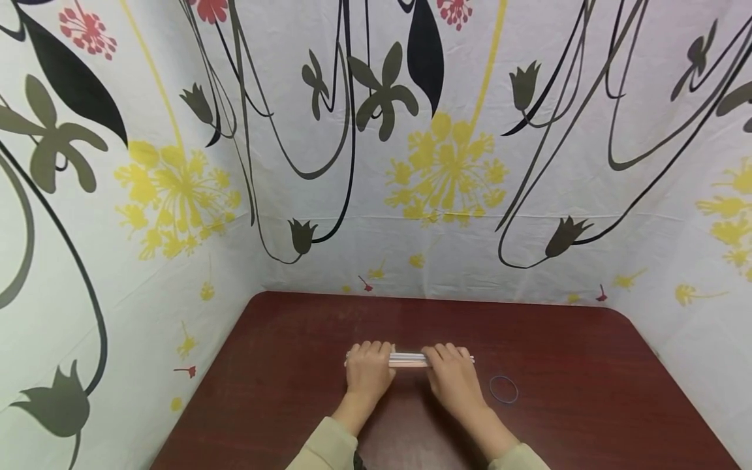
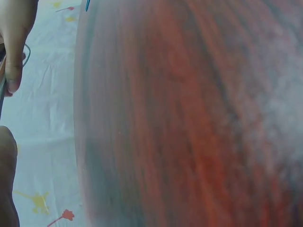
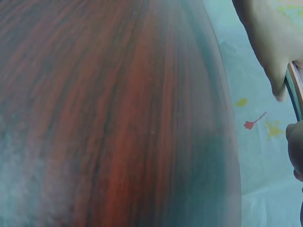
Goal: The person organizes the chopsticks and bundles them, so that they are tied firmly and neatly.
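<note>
1. We see a bundle of thin, pale sticks (image 1: 408, 360) between the two hands, over the dark red table (image 1: 282, 391), its long axis running from nine to three o'clock.
2. The left hand (image 1: 368, 375) grips its nine-o'clock end and the right hand (image 1: 454, 380) its three-o'clock end, fingers curled over the sticks; a short stretch shows bare between them.
3. We find a thin blue band (image 1: 517, 391) on the table, between three and four o'clock from the right hand, near but not touching; the left hand is farther off.
4. From the band, the bundle lies between nine and ten o'clock, so we judge the right hand better placed for it.
5. We cannot tell how high the bundle is held.
</note>
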Motion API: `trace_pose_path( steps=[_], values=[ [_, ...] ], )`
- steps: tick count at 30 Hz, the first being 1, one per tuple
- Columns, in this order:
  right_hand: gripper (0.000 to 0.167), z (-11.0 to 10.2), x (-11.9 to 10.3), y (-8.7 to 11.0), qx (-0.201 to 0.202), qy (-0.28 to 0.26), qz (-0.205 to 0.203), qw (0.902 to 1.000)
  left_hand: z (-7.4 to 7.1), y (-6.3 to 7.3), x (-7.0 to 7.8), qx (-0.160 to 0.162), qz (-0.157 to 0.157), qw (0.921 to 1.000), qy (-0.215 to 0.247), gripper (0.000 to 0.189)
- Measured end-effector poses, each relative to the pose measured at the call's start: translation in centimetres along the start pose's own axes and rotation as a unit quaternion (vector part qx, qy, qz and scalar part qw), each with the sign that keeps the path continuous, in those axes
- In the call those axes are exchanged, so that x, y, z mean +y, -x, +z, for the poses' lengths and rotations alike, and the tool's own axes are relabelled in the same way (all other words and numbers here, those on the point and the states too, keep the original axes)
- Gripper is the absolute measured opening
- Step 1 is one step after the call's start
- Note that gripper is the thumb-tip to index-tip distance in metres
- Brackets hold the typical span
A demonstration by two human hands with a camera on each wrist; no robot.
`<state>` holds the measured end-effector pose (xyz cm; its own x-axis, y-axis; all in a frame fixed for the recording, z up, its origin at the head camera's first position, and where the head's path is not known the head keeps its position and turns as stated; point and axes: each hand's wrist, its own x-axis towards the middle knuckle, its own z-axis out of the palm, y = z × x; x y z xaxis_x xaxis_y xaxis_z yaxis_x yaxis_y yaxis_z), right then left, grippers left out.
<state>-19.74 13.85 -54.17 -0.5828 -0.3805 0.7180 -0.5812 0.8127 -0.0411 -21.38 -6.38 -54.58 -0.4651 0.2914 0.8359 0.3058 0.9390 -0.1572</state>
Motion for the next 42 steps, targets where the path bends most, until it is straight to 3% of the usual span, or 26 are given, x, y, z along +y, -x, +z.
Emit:
trace_pose_path(
  steps=[4, 12, 19, 24, 32, 36, 42],
  values=[
    [0.033, -0.4, 0.5, 0.0, 0.004, 0.017, 0.024, 0.9996, -0.2, -0.2, -0.4, 0.002, -0.005, 1.0000, -0.008, 0.018],
    [0.029, -1.2, 1.2, 0.2, 0.012, 0.033, 0.064, 0.9973, -0.3, -0.6, -0.9, 0.011, -0.004, 0.9999, -0.006, 0.015],
    [0.042, -1.6, 2.2, 0.8, 0.027, -0.001, 0.103, 0.9943, -0.6, -0.7, -1.6, 0.011, 0.005, 0.9999, -0.009, 0.019],
    [0.051, -2.0, 2.9, 1.2, 0.014, -0.016, 0.122, 0.9923, -0.6, -0.7, -2.0, 0.015, 0.002, 0.9999, -0.001, 0.012],
    [0.038, -2.8, 4.1, 2.2, -0.023, -0.031, 0.150, 0.9879, -0.3, -1.0, -2.6, 0.063, 0.003, 0.9980, 0.008, 0.016],
    [0.031, -3.4, 4.8, 2.7, -0.084, -0.031, 0.199, 0.9758, -0.5, -1.1, -2.9, 0.074, 0.007, 0.9972, 0.014, 0.015],
    [0.030, -4.3, 5.3, 3.4, -0.177, -0.026, 0.285, 0.9417, -0.6, -0.8, -3.0, 0.067, 0.005, 0.9976, 0.017, 0.015]
  ],
)
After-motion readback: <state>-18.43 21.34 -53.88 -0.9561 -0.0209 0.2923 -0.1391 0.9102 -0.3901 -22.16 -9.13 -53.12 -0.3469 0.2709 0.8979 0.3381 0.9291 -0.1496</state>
